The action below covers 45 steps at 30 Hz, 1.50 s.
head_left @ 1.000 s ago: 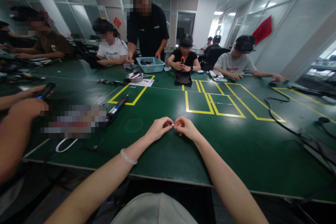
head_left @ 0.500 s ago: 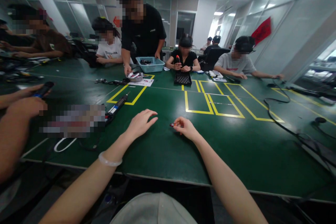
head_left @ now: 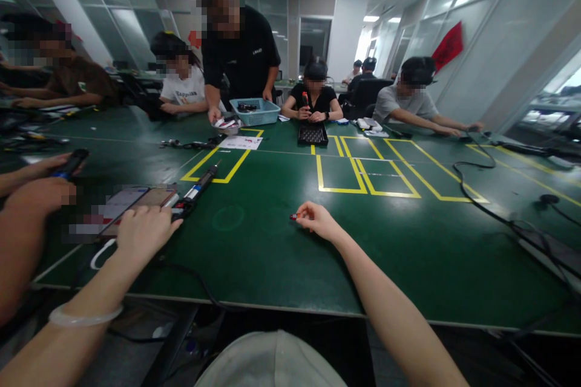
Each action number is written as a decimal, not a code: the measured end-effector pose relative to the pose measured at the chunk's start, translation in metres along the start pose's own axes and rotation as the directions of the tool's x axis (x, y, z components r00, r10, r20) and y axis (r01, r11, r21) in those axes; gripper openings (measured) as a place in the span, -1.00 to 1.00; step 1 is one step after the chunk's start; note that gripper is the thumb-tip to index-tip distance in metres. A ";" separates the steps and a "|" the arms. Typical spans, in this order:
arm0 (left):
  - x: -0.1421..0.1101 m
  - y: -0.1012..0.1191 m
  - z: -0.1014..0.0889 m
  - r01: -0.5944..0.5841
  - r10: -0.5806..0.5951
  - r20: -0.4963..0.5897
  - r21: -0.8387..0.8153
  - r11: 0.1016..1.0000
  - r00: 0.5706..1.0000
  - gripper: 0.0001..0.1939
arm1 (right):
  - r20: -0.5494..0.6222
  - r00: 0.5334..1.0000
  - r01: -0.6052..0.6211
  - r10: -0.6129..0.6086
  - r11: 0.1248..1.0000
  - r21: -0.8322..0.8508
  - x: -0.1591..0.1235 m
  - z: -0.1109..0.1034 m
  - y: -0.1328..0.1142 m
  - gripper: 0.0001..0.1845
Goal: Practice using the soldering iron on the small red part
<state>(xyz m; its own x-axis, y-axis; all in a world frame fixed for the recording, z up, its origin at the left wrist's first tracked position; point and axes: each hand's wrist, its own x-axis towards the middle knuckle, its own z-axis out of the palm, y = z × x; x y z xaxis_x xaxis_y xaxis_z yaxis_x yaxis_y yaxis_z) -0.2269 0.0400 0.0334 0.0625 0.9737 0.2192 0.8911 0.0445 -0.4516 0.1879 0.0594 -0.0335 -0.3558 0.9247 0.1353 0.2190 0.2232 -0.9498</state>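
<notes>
From my end, I read the blue basket [head_left: 259,118] as matt, perforated plastic. Around it the green tabletop [head_left: 272,266] looks smooth, softly glossy; in front and left, white paper [head_left: 247,144] and a pen-shaped tool [head_left: 196,190], plastic-looking, with a metal-looking tip.

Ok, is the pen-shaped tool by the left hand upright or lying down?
Lying down: the pen-shaped tool is stretched lengthwise along the green table, pointing away from the left hand.
</notes>
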 end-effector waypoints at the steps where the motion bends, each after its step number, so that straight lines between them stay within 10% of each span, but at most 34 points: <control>1: 0.000 0.001 0.000 -0.001 0.001 0.000 0.010 1.000 1.000 -0.55 | 0.001 1.000 -0.001 0.001 1.000 -0.002 0.000 0.000 0.000 -0.79; 11: 0.006 0.028 -0.003 0.006 0.017 0.211 -0.106 0.994 0.977 -0.44 | 0.018 1.000 -0.008 0.008 1.000 0.000 0.001 -0.001 0.002 -0.78; 25: 0.003 0.098 -0.029 -0.010 0.043 0.122 -0.259 0.966 0.992 -0.47 | 0.030 0.999 -0.014 0.014 1.000 -0.013 0.000 -0.001 0.002 -0.77; 45: -0.047 0.210 -0.090 -0.444 0.409 -0.177 -0.440 0.781 0.895 -0.64 | 0.039 0.999 -0.010 0.017 0.987 -0.159 -0.001 -0.014 0.000 -0.83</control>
<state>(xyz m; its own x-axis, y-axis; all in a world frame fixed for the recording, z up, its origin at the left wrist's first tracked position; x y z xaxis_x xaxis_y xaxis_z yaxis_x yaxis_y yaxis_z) -0.0018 -0.0162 0.0065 0.5000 0.8502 0.1648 0.8657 -0.4957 -0.0689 0.2013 0.0627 -0.0300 -0.3876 0.9155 0.1079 0.3644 0.2597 -0.8943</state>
